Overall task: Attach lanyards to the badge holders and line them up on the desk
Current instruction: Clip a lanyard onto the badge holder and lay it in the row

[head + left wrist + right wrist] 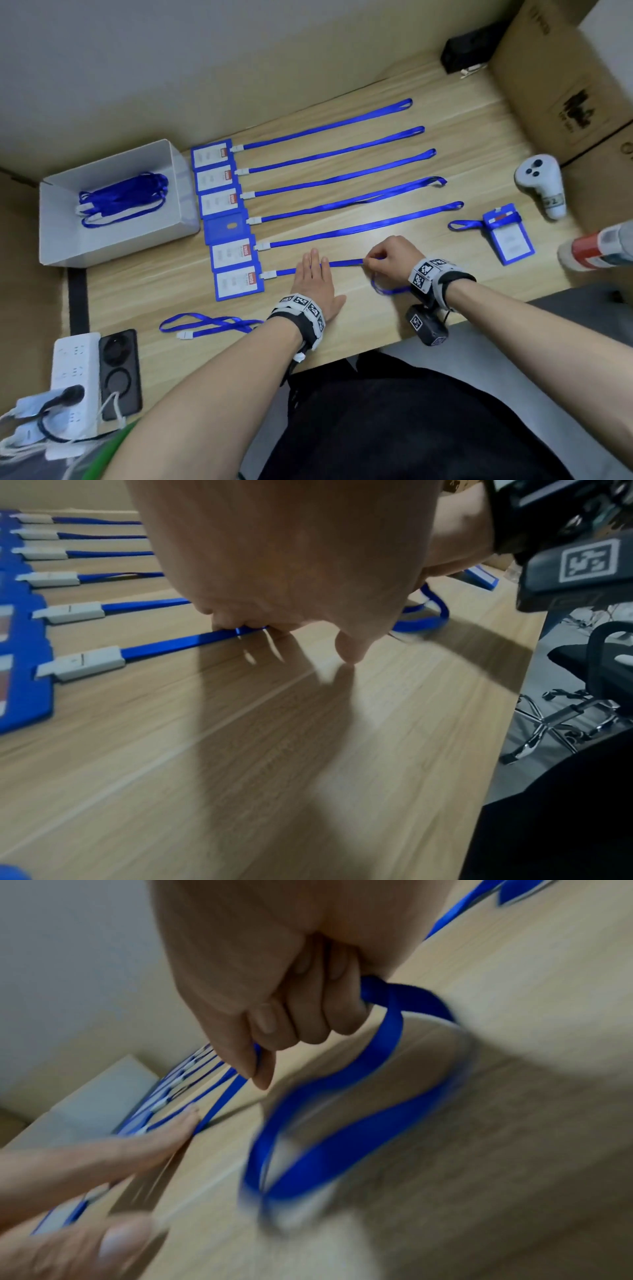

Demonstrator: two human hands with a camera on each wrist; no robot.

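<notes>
Several blue badge holders [224, 202] lie in a column on the wooden desk [394, 325], each with a blue lanyard [329, 150] stretched out to the right. The nearest holder [238, 281] has its lanyard [342, 263] running under my left hand [313, 274], whose flat fingers press the strap [178, 643] onto the desk. My right hand [387, 262] pinches the same strap further right; its free loop [329, 1148] curls below the hand. Another holder with a lanyard [507, 233] lies apart at the right. A loose lanyard [209, 323] lies near the front edge.
A white box [113, 236] holding several bundled lanyards stands at the left. A power strip [73, 377] and a black device [118, 373] sit at front left. A white controller [543, 185], cardboard boxes [548, 75] and a red-and-white can [592, 248] crowd the right side.
</notes>
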